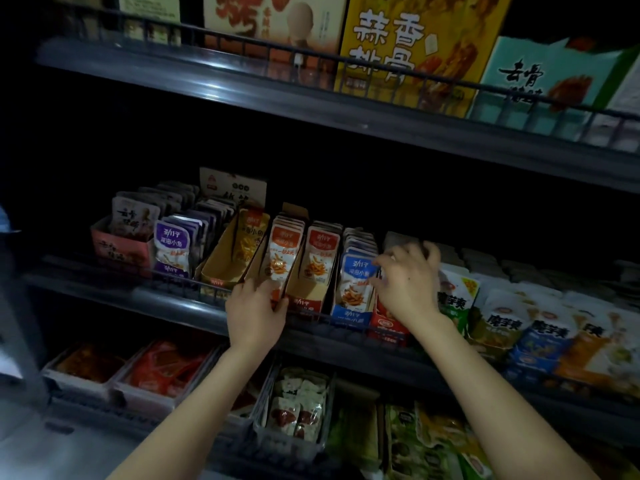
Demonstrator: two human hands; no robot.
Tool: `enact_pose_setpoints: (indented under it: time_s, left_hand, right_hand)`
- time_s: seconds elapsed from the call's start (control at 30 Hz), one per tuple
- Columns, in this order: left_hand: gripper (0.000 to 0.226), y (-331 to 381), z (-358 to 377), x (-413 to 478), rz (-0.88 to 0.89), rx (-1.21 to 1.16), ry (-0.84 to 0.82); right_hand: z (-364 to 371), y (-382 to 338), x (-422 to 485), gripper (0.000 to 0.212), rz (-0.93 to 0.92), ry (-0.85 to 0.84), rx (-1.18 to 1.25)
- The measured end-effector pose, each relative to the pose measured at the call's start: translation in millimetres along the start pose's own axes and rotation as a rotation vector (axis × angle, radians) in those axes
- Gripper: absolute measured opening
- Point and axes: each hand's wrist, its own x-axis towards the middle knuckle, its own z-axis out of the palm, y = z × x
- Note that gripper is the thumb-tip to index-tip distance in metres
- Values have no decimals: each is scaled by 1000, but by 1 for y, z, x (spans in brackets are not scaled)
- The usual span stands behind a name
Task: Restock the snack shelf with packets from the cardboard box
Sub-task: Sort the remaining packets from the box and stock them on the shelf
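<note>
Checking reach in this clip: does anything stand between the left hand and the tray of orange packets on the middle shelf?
Nothing visible does. The left hand already holds the front of the tray that carries the orange packets. The shelf's front edge runs below its fingers and blocks nothing.
</note>
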Motion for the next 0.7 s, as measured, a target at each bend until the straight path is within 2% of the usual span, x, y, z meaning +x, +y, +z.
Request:
enact_pose_setpoints:
  time_s: [0.13, 0.27, 0.4, 0.57, 0.7]
  left_hand:
    - [21, -16, -21, -38, -2, -13, 3]
    - [22, -46, -26, -105, -21, -18, -54]
    - [21, -88, -16, -186, -171, 35, -258]
    - [25, -131, 3, -286, -390, 74, -457]
    - [29, -155, 19, -336, -526, 128, -576]
  right_hand:
    - [-34, -17, -60, 19, 41, 29, 153]
    - [-40, -46, -141, 17, 73, -74, 293]
    - [-12, -76, -235, 12, 71, -249, 377]
    - [34, -114, -348, 28, 146, -604, 439]
    - [69, -133, -426, 18, 260, -956, 524]
